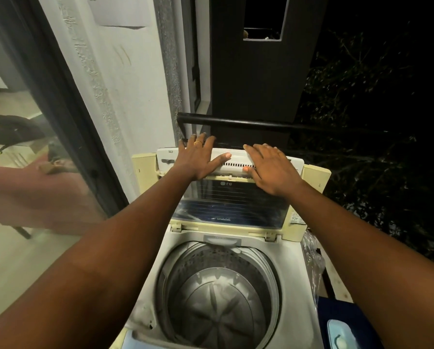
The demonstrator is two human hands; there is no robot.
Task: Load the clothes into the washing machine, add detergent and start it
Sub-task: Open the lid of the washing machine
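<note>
A white top-loading washing machine [296, 270] stands below me with its folding lid [231, 197] raised and folded back. Its steel drum [218, 298] shows only bare metal and the pulsator; no clothes are in view. My left hand [198, 157], wearing a gold ring, lies flat with spread fingers on the lid's upper white edge. My right hand [268, 165] rests flat on the same edge to the right, fingers straight. No detergent container is plainly visible.
A black railing [261, 124] runs just behind the lid, with darkness and foliage beyond. A white wall [125, 96] and a glass door [21, 147] stand at the left. A dark blue object with a light blue lid [342, 333] sits at the machine's right, near clear plastic wrap [311, 258].
</note>
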